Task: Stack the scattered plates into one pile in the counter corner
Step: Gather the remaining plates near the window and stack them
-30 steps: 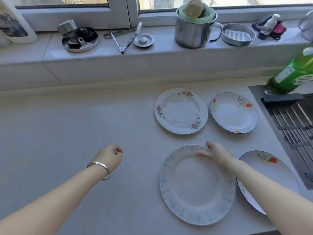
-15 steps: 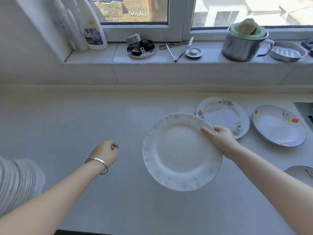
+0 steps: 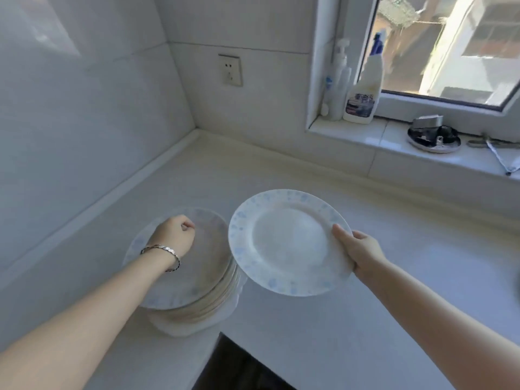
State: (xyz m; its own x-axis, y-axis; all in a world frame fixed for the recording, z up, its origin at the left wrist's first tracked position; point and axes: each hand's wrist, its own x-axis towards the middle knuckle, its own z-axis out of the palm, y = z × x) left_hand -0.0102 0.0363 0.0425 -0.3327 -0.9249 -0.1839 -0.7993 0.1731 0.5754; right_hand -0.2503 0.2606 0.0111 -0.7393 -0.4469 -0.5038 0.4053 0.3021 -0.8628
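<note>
- A pile of plates (image 3: 197,280) stands on the counter (image 3: 309,347) close to its front edge. Several rims show stacked under a top plate with a pale blue speckled border.
- The right hand (image 3: 357,254) holds one more plate (image 3: 284,243) of the same speckled kind, just right of the pile and above its level. It pinches the right rim, thumb on top and fingers underneath. The plate tilts a little, and its left edge overlaps the pile's right side in this view.
- The left hand (image 3: 176,235), with a bracelet (image 3: 160,250) at the wrist, is over the pile's top plate. Its fingers are curled into a loose fist with nothing in it, and I cannot tell whether it touches the plate.
- Judged from this, most of the stacking looks done, and the held plate has yet to be lowered onto the pile.
- No other loose plates are in view, so I cannot say how many remain.
- The left hand sits where the plate must land and would need to clear off first.
</note>
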